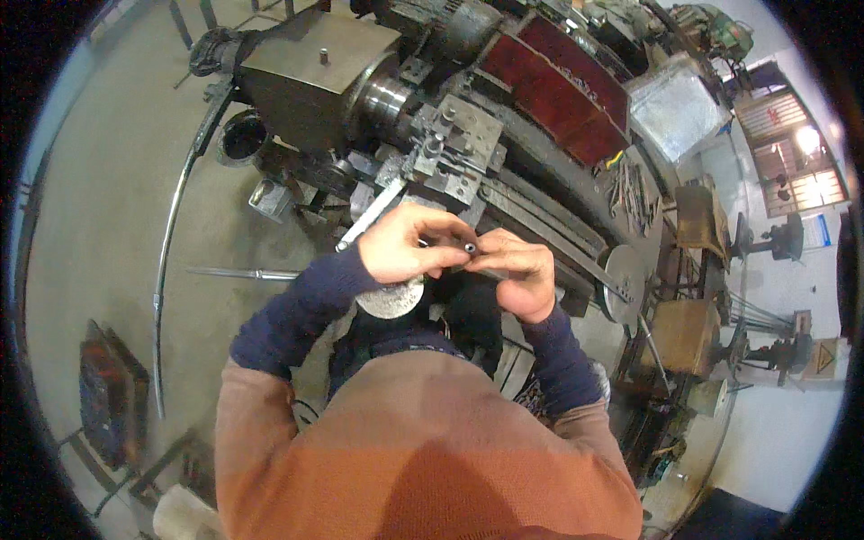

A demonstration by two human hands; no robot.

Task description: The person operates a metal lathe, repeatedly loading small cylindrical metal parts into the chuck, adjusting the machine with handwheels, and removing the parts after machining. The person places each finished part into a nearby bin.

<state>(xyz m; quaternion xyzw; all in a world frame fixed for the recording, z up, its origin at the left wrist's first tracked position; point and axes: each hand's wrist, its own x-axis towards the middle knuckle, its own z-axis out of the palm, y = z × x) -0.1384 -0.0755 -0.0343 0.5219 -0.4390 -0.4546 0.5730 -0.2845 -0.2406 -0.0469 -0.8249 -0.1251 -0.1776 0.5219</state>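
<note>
Findings at the grey metal lathe (310,103): the fingertip hold is the weak point

Largest item: the lathe, standing directly in front of the person (430,432) in the brown-and-orange knitted top with dark blue sleeves. Behind its tool side sits a dark red rectangular metal tray (558,85). Nearer the person stands the blocky grey steel tool post (468,130), with bolts on top. A round, speckled grey metal disc (391,301) shows just below the left wrist. A pale straight metal bar (373,214) slants close by the left hand (400,245); a sleeve could snag there if the arm swings outward.

Smallest item: a short, dark, round metal part with a hole in its end (470,249), between the hands, in front of the lathe. Left grip: narrow, thumb and fingers pinching the part. Right hand (520,270): fingertips drawn together at the part's other side, seemingly touching it.

Assessed risk: oily or slack fingers could let the part slip and drop. Whether the spindle is turning, I cannot tell.
</note>
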